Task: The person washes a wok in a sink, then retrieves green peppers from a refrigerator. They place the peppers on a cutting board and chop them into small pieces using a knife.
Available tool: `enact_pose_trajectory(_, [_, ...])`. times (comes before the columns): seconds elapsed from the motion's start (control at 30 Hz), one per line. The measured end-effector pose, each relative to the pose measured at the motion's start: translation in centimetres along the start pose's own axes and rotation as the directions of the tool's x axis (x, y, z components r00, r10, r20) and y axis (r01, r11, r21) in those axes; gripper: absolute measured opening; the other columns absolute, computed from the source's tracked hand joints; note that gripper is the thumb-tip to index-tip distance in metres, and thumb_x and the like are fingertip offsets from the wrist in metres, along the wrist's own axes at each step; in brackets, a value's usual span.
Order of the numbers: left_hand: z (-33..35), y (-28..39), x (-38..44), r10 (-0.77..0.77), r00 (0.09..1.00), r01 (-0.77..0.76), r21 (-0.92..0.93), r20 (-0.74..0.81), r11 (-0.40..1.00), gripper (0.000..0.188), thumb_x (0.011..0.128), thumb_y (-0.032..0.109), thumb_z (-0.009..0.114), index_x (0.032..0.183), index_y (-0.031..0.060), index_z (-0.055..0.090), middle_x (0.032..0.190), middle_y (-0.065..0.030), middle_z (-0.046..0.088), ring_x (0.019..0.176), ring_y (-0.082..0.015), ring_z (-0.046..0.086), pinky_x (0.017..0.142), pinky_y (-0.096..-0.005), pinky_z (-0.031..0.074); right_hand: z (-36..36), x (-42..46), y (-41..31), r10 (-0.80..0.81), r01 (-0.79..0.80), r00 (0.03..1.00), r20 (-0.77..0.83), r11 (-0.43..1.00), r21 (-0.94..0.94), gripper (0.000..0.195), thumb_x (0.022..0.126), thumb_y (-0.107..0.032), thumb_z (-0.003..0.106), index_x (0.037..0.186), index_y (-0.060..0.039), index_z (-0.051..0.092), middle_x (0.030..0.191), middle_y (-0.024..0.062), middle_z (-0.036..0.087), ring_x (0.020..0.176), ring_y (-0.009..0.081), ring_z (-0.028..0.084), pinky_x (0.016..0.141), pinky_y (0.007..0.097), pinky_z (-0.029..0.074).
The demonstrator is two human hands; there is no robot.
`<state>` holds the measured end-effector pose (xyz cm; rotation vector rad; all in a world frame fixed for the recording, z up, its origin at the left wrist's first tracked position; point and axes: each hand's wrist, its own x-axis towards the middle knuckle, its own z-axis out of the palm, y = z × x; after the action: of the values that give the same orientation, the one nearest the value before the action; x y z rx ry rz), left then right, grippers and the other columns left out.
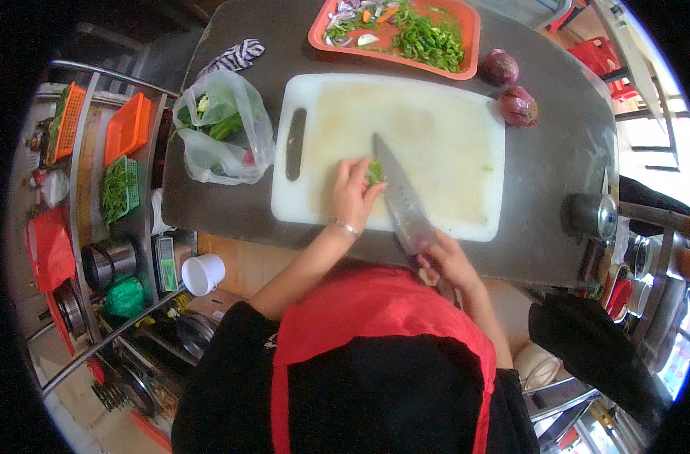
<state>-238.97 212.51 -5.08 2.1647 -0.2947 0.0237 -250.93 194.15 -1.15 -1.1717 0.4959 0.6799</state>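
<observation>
My left hand [356,187] holds a small piece of green vegetable [374,172] down on a white plastic cutting board [458,142]. In my right hand [444,258] is the handle of a large kitchen knife [399,196]. Its broad blade lies slanted over the board, right beside the green piece, with the tip pointing away from me. A tiny green scrap [488,168] rests near the board's right side. Beyond the board, an orange-red tray [467,40] holds chopped greens [430,45], sliced purple onion and some orange pieces.
Left of the board stands an open clear plastic bag [225,162] with green vegetables. A striped cloth [237,55] lies behind it. Two red onions [500,67] sit at the board's upper right. A metal pot [592,217] is at the dark table's right edge. Shelves with baskets [128,127] flank the left.
</observation>
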Motion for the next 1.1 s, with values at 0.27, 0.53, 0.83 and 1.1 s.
enact_pose_trajectory(0.27, [1.1, 1.3, 5.0, 0.032, 0.997, -0.047, -0.204, -0.073, 0.978, 0.036, 0.071, 0.007, 0.071, 0.106, 0.0025, 0.059, 0.096, -0.0068, 0.052, 0.074, -0.0122, 0.056, 0.064, -0.0235, 0.050, 2.6, 1.2, -4.4, -0.196, 0.168, 0.971, -0.140, 0.968, -0.186, 0.013, 0.088, -0.009, 0.041, 0.100, -0.0039, 0.046, 0.060, 0.0027, 0.046, 0.040, 0.0114, 0.043, 0.036, 0.0247, 0.037])
enact_pose_trajectory(0.53, [3.8, 4.8, 25.3, 0.223, 0.935, -0.288, -0.225, -0.274, 0.931, 0.027, 0.070, 0.003, 0.068, 0.096, 0.0088, 0.063, 0.085, -0.0069, 0.060, 0.071, -0.0147, 0.059, 0.064, -0.0275, 0.049, 3.4, 3.2, -15.2, -0.658, 0.293, 0.660, -0.363, 0.670, -0.682, 0.015, 0.088, -0.014, 0.050, 0.085, 0.0000, 0.044, 0.059, 0.0103, 0.050, 0.046, 0.0169, 0.048, 0.042, 0.0332, 0.039])
enact_pose_trajectory(0.83, [-7.4, -0.3, 13.3, 0.521, 0.771, -0.497, 0.165, -0.366, 0.852, 0.012, 0.071, 0.010, 0.068, 0.076, 0.0051, 0.058, 0.086, -0.0102, 0.057, 0.083, -0.0291, 0.054, 0.074, -0.0372, 0.044, -1.9, 1.7, -5.6, -0.758, -0.091, 0.560, -0.333, 0.343, -0.935, 0.028, 0.079, -0.014, 0.061, 0.103, -0.0036, 0.051, 0.086, 0.0213, 0.057, 0.071, 0.0323, 0.057, 0.061, 0.0398, 0.045])
enact_pose_trajectory(1.1, [-22.9, -11.0, -0.6, -0.057, 0.998, 0.042, 0.684, 0.000, 0.728, 0.019, 0.084, 0.023, 0.053, 0.089, 0.0062, 0.061, 0.088, -0.0127, 0.059, 0.089, -0.0307, 0.053, 0.081, -0.0434, 0.039, 0.2, 3.0, -7.3, -0.881, -0.118, 0.473, -0.021, -0.039, -0.992, 0.031, 0.079, -0.007, 0.056, 0.109, -0.0020, 0.054, 0.114, 0.0186, 0.051, 0.103, 0.0362, 0.050, 0.089, 0.0424, 0.039])
